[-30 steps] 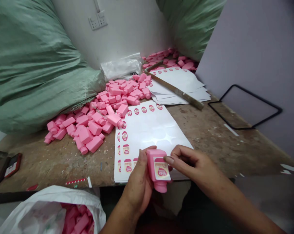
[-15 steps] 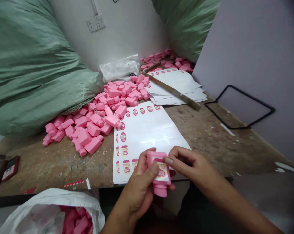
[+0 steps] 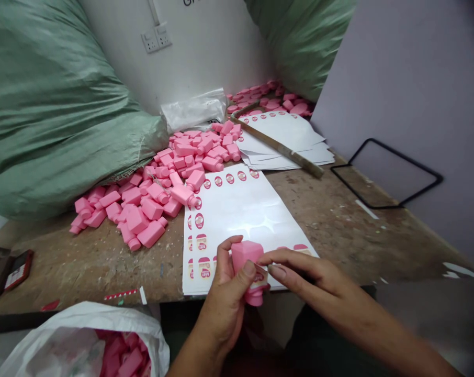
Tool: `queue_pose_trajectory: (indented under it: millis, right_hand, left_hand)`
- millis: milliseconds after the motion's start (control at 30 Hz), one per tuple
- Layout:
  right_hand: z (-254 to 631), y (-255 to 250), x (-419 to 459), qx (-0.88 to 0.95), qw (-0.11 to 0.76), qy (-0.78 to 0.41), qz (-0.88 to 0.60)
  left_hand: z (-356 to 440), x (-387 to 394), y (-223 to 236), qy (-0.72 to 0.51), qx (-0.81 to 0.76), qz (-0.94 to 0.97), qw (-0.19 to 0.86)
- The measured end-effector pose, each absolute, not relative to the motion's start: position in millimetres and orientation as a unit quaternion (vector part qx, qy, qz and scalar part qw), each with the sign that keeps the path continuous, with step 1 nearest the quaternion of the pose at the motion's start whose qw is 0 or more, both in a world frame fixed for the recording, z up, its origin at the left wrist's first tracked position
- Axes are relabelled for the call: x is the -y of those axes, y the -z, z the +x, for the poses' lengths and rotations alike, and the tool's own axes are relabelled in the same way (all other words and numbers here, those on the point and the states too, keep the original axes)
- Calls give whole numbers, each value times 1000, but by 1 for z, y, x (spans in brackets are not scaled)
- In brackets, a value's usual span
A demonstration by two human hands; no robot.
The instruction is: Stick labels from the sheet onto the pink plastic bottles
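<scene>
My left hand (image 3: 225,298) grips a small pink plastic bottle (image 3: 247,252) above the table's front edge, its neck tilted down toward me. The thumb lies across the bottle's front, over part of a printed label (image 3: 259,278). The label's upper edge stands away from the bottle. My right hand (image 3: 311,277) has its index finger and thumb closed in at that upper edge, the fingertips touching the label's corner. Beneath both hands lies a white label sheet (image 3: 245,209), with stickers left along its borders and a bare middle.
Several pink bottles (image 3: 143,204) are heaped left of the sheet, against a large green sack (image 3: 64,115). A metal bar (image 3: 284,149) rests on more sheets (image 3: 300,133) behind. A black wire frame (image 3: 386,173) leans at right. An open white bag (image 3: 64,319) holds bottles at lower left.
The bottle has tipped in my left hand, so its flat base now shows more. The label's edge has lifted from the bottle at my right fingertips. The view has shifted slightly.
</scene>
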State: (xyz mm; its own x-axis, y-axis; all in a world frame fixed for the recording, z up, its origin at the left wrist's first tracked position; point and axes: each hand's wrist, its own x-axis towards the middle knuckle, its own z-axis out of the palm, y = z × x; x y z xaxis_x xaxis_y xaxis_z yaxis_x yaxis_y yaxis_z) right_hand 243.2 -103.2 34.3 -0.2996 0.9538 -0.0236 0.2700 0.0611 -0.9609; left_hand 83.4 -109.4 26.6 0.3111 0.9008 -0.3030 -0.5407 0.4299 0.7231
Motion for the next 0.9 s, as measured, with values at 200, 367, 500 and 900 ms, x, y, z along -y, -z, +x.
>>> queue_pose_trajectory:
  millis: [200, 367, 500, 900]
  right_hand:
    - [259, -30, 96, 620, 299, -580, -435]
    - [253, -32, 97, 606, 327, -557, -464]
    - [239, -30, 100, 545, 372, -577, -481]
    - [229, -25, 103, 492, 410, -601, -479]
  left_hand:
    - [79, 110, -26, -448, -366, 253, 776]
    - [76, 108, -29, -447, -364, 259, 775]
    - [78, 110, -26, -442, -343, 260, 787]
    - [80, 110, -21, -460, -334, 241, 787]
